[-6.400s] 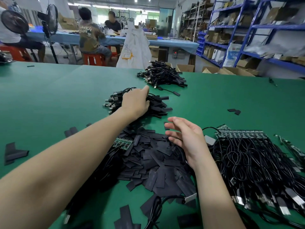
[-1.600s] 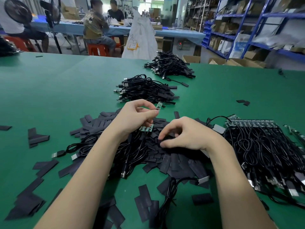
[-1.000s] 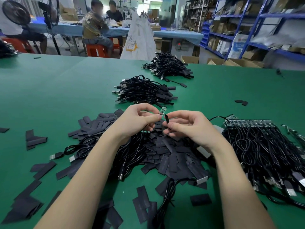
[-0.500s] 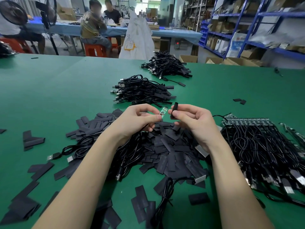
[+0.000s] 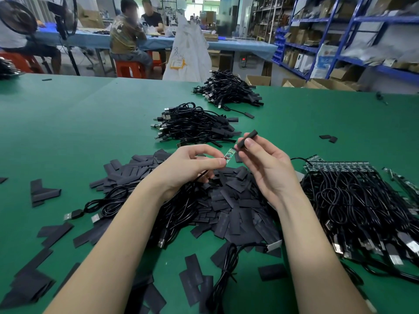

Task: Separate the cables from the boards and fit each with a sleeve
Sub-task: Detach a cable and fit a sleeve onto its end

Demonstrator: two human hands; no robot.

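Observation:
My left hand (image 5: 192,164) pinches a black cable just behind its small green board end (image 5: 229,153), which points up and right. My right hand (image 5: 265,164) pinches a black sleeve (image 5: 246,138) between thumb and fingers, tilted, its lower mouth right at the tip of the green board. Below both hands lies a heap of flat black sleeves (image 5: 226,200) mixed with loose cables. To the right a bundle of black cables (image 5: 362,205) still hangs from a strip of green boards (image 5: 340,167).
Two piles of sleeved cables lie further out on the green table (image 5: 68,123), a near pile (image 5: 192,125) and a far pile (image 5: 229,89). Stray sleeves are scattered at the left and front. People sit at a blue table behind; blue shelves stand at the right.
My right hand picked a sleeve from the heap, lifted it and opened it into a tube. It now meets the tip of the board that my left hand raised.

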